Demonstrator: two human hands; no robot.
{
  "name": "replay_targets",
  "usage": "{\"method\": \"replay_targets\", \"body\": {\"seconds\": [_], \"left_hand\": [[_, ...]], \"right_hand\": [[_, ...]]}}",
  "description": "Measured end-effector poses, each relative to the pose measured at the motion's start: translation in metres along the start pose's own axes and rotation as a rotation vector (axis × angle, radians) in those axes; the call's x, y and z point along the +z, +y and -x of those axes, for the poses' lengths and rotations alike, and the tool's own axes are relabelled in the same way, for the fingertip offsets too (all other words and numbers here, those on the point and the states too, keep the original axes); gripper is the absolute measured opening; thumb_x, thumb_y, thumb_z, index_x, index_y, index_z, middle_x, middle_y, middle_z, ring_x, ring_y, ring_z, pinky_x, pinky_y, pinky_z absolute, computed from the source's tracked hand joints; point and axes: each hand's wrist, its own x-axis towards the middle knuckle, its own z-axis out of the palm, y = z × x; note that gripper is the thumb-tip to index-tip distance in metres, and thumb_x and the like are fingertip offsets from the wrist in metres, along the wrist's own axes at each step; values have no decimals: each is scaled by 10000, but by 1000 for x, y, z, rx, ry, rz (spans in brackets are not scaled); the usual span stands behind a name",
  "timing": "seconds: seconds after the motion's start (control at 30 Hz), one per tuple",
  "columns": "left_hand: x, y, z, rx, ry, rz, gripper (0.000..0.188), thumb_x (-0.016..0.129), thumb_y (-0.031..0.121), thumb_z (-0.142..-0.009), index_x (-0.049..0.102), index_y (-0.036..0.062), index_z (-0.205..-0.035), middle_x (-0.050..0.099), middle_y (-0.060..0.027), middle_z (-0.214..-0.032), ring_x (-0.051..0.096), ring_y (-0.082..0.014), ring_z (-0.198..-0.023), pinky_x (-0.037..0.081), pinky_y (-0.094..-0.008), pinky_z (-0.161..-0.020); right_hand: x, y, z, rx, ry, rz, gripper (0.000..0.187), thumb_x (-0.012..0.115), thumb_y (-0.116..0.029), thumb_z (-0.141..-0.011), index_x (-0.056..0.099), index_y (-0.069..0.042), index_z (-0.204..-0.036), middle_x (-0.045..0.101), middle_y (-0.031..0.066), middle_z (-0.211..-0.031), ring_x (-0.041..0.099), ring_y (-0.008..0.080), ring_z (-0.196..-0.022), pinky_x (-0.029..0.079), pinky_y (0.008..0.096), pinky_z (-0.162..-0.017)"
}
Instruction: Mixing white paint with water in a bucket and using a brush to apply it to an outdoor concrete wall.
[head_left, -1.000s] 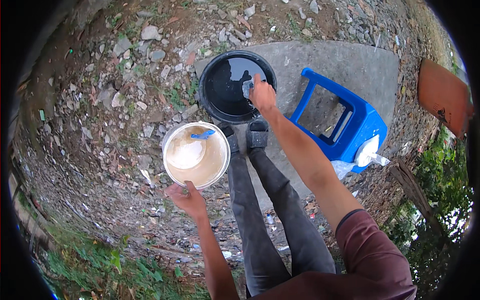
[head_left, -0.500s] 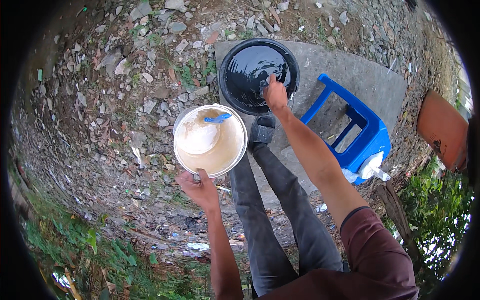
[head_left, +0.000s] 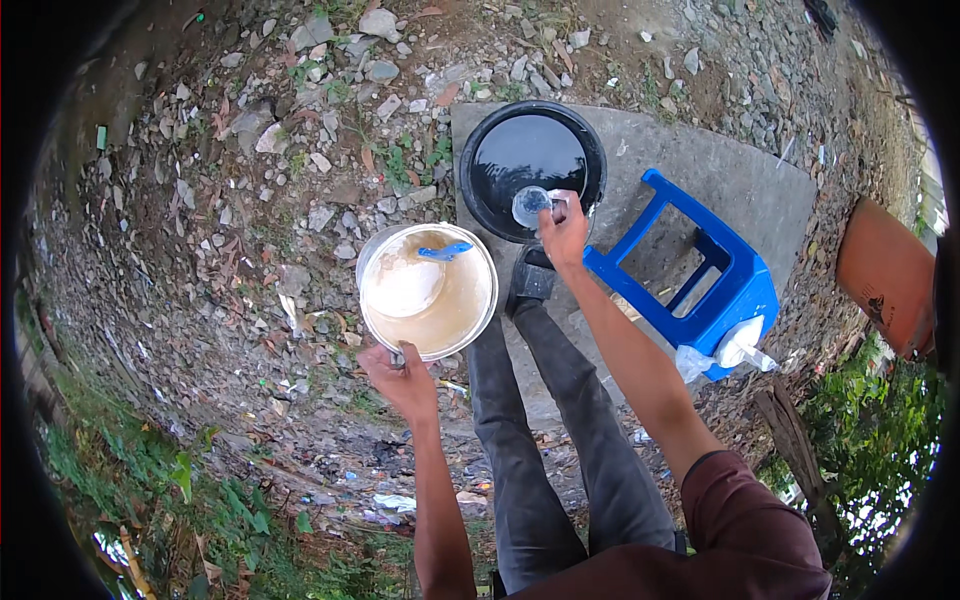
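By its near rim, my left hand (head_left: 402, 382) grips a white bucket (head_left: 484, 328), tilted so its stained inside shows. A blue brush-like piece (head_left: 444, 251) lies inside the bucket, against the far wall. My right hand (head_left: 566, 238) is closed on the handle of a clear plastic mug (head_left: 530, 206). The mug is over the near side of a round black basin (head_left: 468, 180) of dark water, and what it holds is hard to make out.
The basin rests on a grey concrete slab (head_left: 740, 165). On the right a blue plastic stool (head_left: 735, 285) lies on its side, with a white plastic bag (head_left: 742, 345) by it. An orange-brown panel (head_left: 880, 275) stands at far right. Stony ground (head_left: 250, 200) spreads leftward.
My right hand has lifted the mug out of the water and drawn it nearer. The bucket stays in my left hand, tipped slightly differently. The whole view has shifted a little.
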Motion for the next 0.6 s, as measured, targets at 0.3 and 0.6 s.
{"method": "replay_targets", "body": {"seconds": [0.3, 0.6], "left_hand": [[12, 59, -2, -104, -45, 161, 292, 557, -7, -833, 328, 6, -1013, 426, -112, -954, 530, -169, -792, 586, -278, -500], [17, 83, 4, -107, -152, 220, 287, 545, -14, -847, 318, 3, -1022, 466, -152, -1004, 589, -200, -816, 620, -308, -572]], "right_hand": [[-26, -98, 53, -296, 171, -75, 251, 597, 54, -764, 506, 7, -993, 430, -8, -507, 429, 48, -436, 349, 231, -408], [-19, -155, 81, -815, -57, 116, 267, 670, 67, -650, 582, -15, -889, 481, 53, -529, 504, 197, -421, 408, 314, -418]]}}
